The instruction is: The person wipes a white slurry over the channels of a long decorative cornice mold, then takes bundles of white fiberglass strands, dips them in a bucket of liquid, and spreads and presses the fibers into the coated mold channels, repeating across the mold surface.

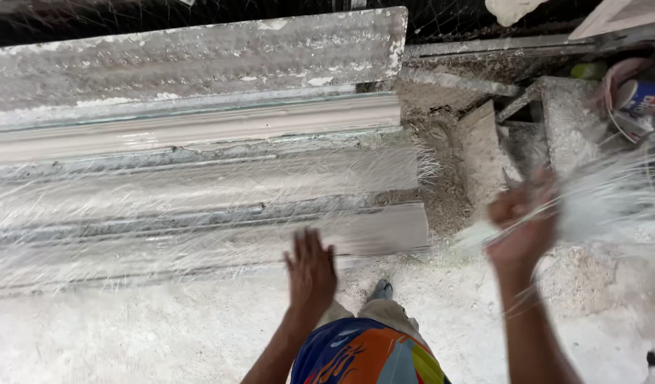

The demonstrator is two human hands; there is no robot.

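Down at the lower middle of the view, the left hand (pixel 311 274) is spread flat with fingers apart, palm turned away, and it holds nothing; its fingertips reach the near edge of the long grey mould (pixel 199 178) that runs across the left of the picture, though motion blur makes it hard to tell whether they actually touch it. Thin pale glass fibres (pixel 128 213) lie scattered over the mould's stepped profile, thickest along its near ledges. To the right, the right hand (pixel 524 224) is closed in a loose fist around a bundle of white fibre strands (pixel 598 206), which fan out from the fist toward the right edge of the frame; a shorter tuft sticks out on the left side of the fist. The hand is blurred, so the exact finger positions cannot be made out. Behind the mould a plaster-crusted board (pixel 199 57) leans at a slant. Beyond the right hand stand rough grey blocks (pixel 562 121) caked in dried plaster, and a blue and white can (pixel 644 99) sits at the far right. Below, the white dusty floor (pixel 164 327) shows the person's shoe (pixel 381 289) and colourful shorts (pixel 366 355)
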